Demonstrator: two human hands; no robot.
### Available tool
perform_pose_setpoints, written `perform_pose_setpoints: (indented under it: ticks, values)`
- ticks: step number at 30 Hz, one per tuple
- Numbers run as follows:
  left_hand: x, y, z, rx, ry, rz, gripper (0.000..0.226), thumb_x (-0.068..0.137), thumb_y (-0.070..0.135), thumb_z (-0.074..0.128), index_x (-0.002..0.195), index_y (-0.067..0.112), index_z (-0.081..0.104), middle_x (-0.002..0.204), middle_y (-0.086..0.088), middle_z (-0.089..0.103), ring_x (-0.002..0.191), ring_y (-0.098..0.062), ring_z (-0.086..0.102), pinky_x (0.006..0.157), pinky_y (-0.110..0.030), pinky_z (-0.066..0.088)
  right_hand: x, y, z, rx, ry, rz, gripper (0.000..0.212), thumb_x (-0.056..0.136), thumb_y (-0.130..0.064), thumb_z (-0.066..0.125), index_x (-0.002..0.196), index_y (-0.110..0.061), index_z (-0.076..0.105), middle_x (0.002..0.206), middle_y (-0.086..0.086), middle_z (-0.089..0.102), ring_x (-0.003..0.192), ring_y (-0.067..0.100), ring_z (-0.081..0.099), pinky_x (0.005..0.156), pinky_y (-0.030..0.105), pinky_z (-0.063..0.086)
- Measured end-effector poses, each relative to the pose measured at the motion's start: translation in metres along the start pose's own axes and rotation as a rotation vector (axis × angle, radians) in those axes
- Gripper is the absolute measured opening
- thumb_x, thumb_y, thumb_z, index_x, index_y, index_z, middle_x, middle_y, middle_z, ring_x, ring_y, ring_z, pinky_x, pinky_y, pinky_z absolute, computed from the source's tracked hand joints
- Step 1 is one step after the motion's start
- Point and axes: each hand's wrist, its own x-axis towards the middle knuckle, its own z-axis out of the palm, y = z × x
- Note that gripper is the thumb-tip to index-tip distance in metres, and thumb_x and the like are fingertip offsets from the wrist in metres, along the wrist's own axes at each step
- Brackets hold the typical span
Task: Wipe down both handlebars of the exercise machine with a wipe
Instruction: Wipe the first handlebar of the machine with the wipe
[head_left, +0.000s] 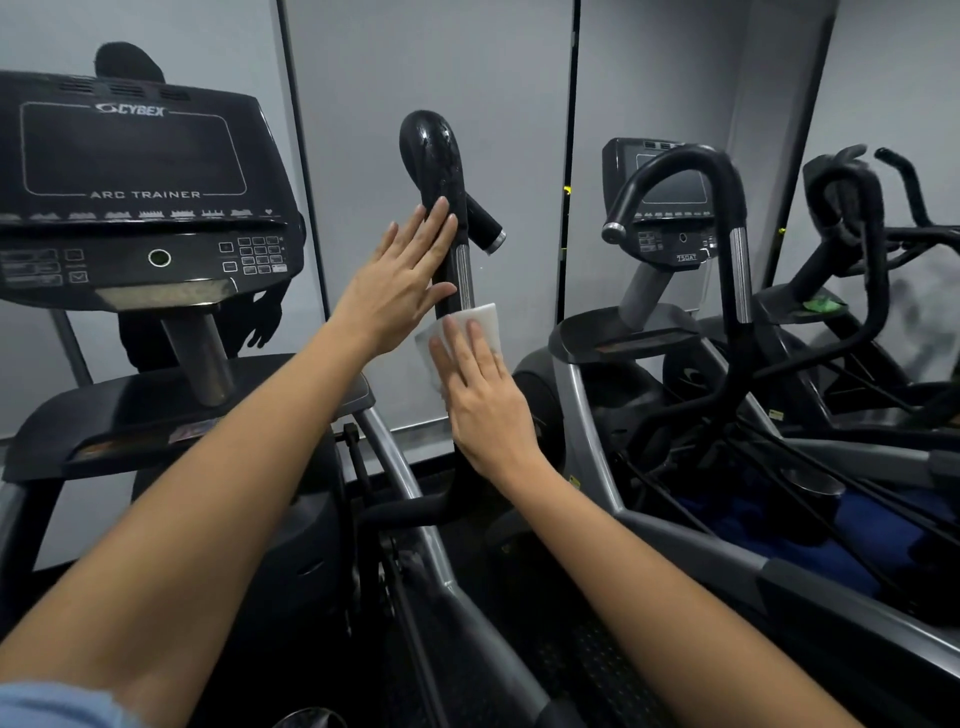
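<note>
While the white wipe (470, 325) lies flat against the shaft of the right handlebar (441, 171), just below its metal sensor strip, the right hand (483, 395) presses it there with straight fingers, not clenched, so the cloth can slide along the bar. The left hand (400, 286) rests spread and relaxed against the black foam higher up, likely steadying the swinging arm. Left of them stands the Cybex console (130, 171); the other handlebar is not clearly in view. A neighbouring machine (727, 291) crowds close on the right, narrowing elbow room.
</note>
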Motion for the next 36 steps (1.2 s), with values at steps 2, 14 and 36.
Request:
perform_pose_setpoints:
  ticks: [2, 14, 36]
  values:
    - [-0.001, 0.0, -0.003, 0.033, -0.009, 0.005, 0.066, 0.095, 0.044, 0.025, 0.148, 0.01, 0.003, 0.156, -0.006, -0.003, 0.144, -0.023, -0.003, 0.117, -0.037, 0.0, -0.008, -0.003, 0.006, -0.042, 0.001, 0.005, 0.06, 0.089, -0.02, 0.041, 0.146, -0.007, 0.025, 0.154, 0.013, 0.018, 0.142, 0.033, 0.016, 0.109, 0.045, 0.035]
    - [-0.001, 0.005, -0.009, 0.049, -0.02, -0.019, 0.065, 0.098, 0.039, 0.033, 0.149, 0.012, 0.002, 0.157, -0.004, -0.004, 0.144, -0.025, -0.002, 0.116, -0.038, -0.001, -0.004, -0.011, 0.003, -0.198, -0.027, 0.017, 0.071, 0.088, -0.029, 0.056, 0.146, -0.007, 0.021, 0.156, 0.009, 0.015, 0.143, 0.029, 0.005, 0.113, 0.045, 0.027]
    - [-0.002, 0.009, -0.008, 0.005, -0.012, -0.045, 0.064, 0.098, 0.034, 0.038, 0.148, 0.011, 0.004, 0.157, -0.004, -0.002, 0.144, -0.026, 0.002, 0.116, -0.037, 0.0, -0.004, 0.001, 0.001, 0.339, -0.026, 0.037, 0.058, 0.094, -0.026, 0.015, 0.146, -0.014, -0.008, 0.153, 0.001, -0.016, 0.144, 0.023, -0.008, 0.117, 0.036, 0.018]
